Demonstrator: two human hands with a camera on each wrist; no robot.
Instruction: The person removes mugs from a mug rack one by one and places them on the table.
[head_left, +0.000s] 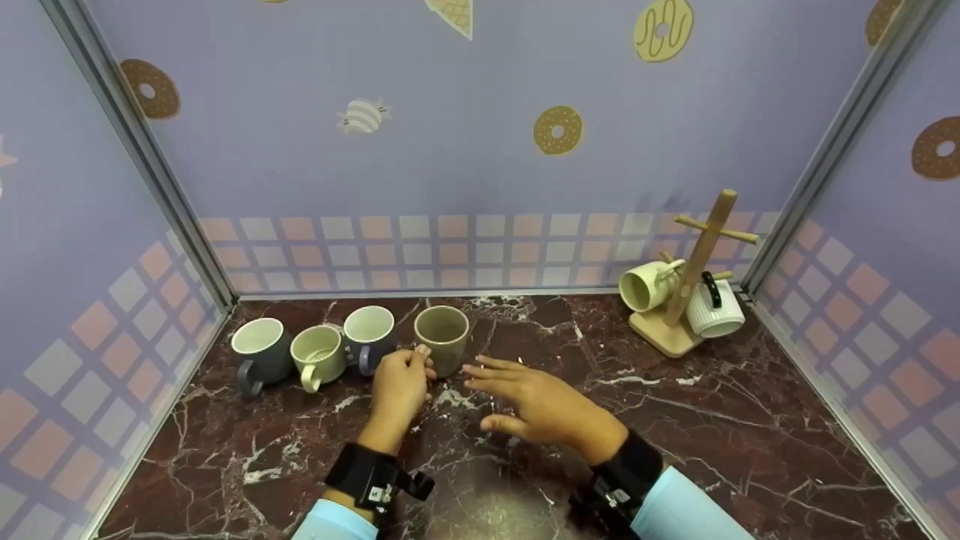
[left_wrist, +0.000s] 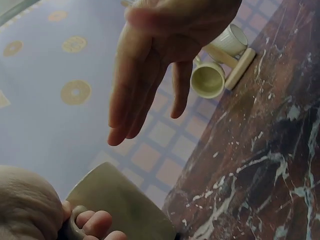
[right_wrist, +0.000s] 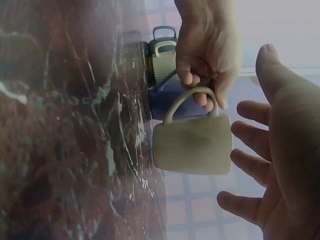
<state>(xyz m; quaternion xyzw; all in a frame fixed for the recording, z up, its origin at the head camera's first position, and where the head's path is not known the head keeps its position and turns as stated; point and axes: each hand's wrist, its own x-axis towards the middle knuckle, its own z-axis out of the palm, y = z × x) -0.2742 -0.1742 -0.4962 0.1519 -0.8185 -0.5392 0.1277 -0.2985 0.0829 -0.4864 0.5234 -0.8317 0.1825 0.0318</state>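
An olive-beige mug (head_left: 448,346) stands upright on the marbled counter, its handle turned toward me. My left hand (head_left: 400,386) grips that handle, fingers curled through the loop, as the right wrist view shows at the mug's handle (right_wrist: 192,96). To the right of the mug, my right hand (head_left: 541,409) is held with fingers spread and nothing in it. Its fingertips (right_wrist: 245,154) point at the mug's side in the right wrist view. Just left of my left hand is a purple-blue mug (head_left: 382,345) with a white inside.
Further left stand a pale green mug (head_left: 328,361) and a dark grey mug (head_left: 276,366), handles toward me. At the back right, a wooden mug tree (head_left: 701,259) holds a cream mug (head_left: 636,291) and a ribbed white mug (head_left: 716,315) with a black handle. Patterned walls (head_left: 465,172) enclose the counter.
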